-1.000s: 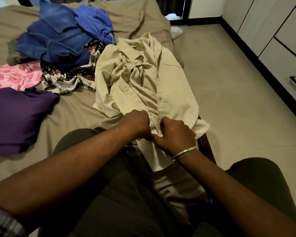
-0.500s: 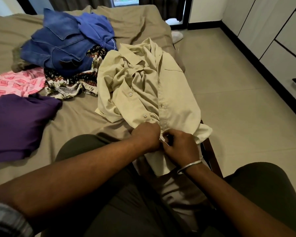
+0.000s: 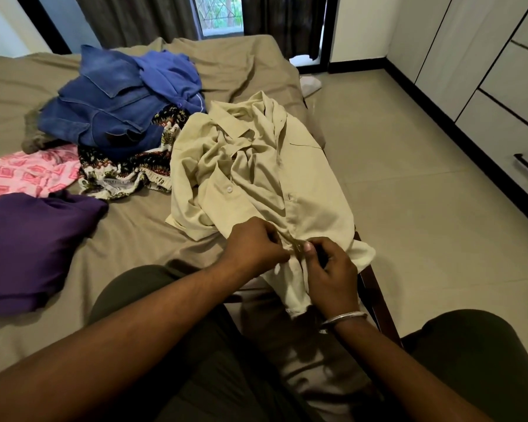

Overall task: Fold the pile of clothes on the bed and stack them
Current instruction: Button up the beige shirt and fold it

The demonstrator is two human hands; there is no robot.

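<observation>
A crumpled beige button shirt lies on the bed's right corner, its lower hem hanging over the edge toward my lap. My left hand and my right hand meet at the shirt's front placket near the hem, and each pinches the cloth there. Behind it lies a pile: a blue denim garment, a brighter blue shirt and a dark patterned cloth. A pink patterned piece and a purple garment lie at the left.
The bed has a taupe sheet and a dark wooden frame corner by my right wrist. Tiled floor lies to the right, with white drawers beyond. A curtained window is behind the bed.
Both hands stayed together at the shirt's placket and shifted slightly along it. The camera tilted up, so more of the window and bed shows.
</observation>
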